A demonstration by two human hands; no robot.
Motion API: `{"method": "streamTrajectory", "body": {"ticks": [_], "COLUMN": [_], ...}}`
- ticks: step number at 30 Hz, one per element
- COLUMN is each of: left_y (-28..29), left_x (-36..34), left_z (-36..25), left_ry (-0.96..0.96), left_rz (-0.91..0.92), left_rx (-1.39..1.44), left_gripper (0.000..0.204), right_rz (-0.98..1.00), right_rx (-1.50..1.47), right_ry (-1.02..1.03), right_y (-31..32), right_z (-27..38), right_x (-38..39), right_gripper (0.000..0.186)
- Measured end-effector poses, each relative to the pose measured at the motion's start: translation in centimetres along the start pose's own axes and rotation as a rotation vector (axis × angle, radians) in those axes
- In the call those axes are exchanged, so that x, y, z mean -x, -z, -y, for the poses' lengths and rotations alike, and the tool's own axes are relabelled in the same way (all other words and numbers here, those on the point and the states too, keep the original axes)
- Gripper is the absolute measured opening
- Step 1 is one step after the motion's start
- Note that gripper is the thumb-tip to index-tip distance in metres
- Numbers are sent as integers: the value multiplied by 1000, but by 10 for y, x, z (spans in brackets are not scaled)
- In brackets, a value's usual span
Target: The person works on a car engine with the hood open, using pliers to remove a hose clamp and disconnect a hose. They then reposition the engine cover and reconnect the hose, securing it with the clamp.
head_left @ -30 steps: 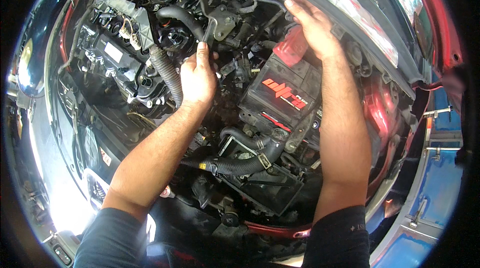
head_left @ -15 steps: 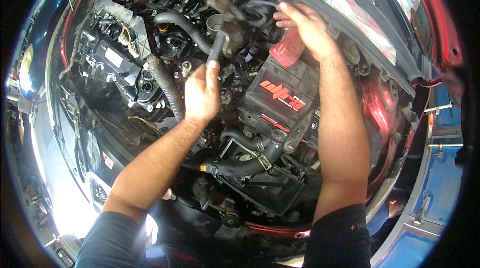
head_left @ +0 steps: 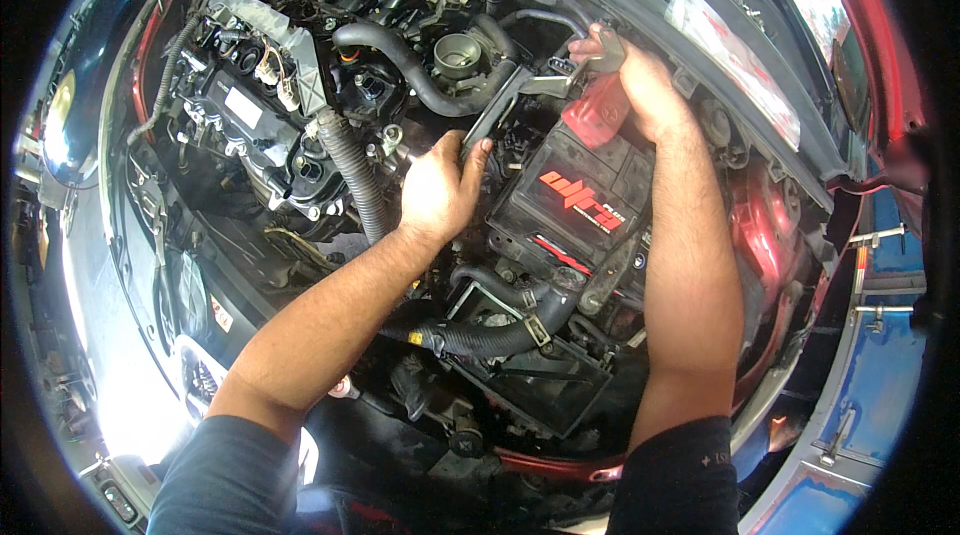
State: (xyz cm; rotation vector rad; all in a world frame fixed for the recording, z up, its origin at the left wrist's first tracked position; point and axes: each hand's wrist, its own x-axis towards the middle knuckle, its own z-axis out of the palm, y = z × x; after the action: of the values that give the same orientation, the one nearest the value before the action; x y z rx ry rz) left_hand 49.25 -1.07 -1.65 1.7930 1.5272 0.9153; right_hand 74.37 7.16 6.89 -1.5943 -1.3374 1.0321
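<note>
A long dark metal bracket (head_left: 492, 117) with bent, flat plates at its far end lies aslant over the engine bay. My left hand (head_left: 440, 190) is closed round its lower end, thumb along the bar. At the upper end, my right hand (head_left: 640, 80) grips a plate, its fingertips partly hidden behind the metal. Below the right hand, a red terminal cover (head_left: 597, 113) sits on the corner of the black car battery (head_left: 575, 185). A curved black hose (head_left: 400, 65) and a round, open-topped cup-like part (head_left: 457, 54) lie just beyond the left hand.
The engine (head_left: 260, 125) fills the left side, with a ribbed conduit (head_left: 352, 175) beside my left wrist. A thick black hose (head_left: 490, 338) crosses in front of the battery. A clear plastic bag (head_left: 735, 65) lies along the far right edge.
The bracket's blurred upper end has swung down and right from the far side. My right hand, earlier with fingers apart, has closed on that end. The view has shifted slightly.
</note>
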Motion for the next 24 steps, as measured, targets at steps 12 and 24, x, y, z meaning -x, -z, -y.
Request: {"method": "streamTrajectory", "body": {"ticks": [12,24], "left_y": [19,17], "left_x": [-10,11], "left_z": [-3,3], "left_ry": [168,95], "left_rz": [153,205], "left_rx": [187,57], "left_gripper": [48,48], "right_rz": [23,359], "right_rx": [-98,-116], "right_ry": [98,274], "right_y": [-12,-2], "right_z": [31,27], "right_x": [29,28], "right_gripper": [60,58]}}
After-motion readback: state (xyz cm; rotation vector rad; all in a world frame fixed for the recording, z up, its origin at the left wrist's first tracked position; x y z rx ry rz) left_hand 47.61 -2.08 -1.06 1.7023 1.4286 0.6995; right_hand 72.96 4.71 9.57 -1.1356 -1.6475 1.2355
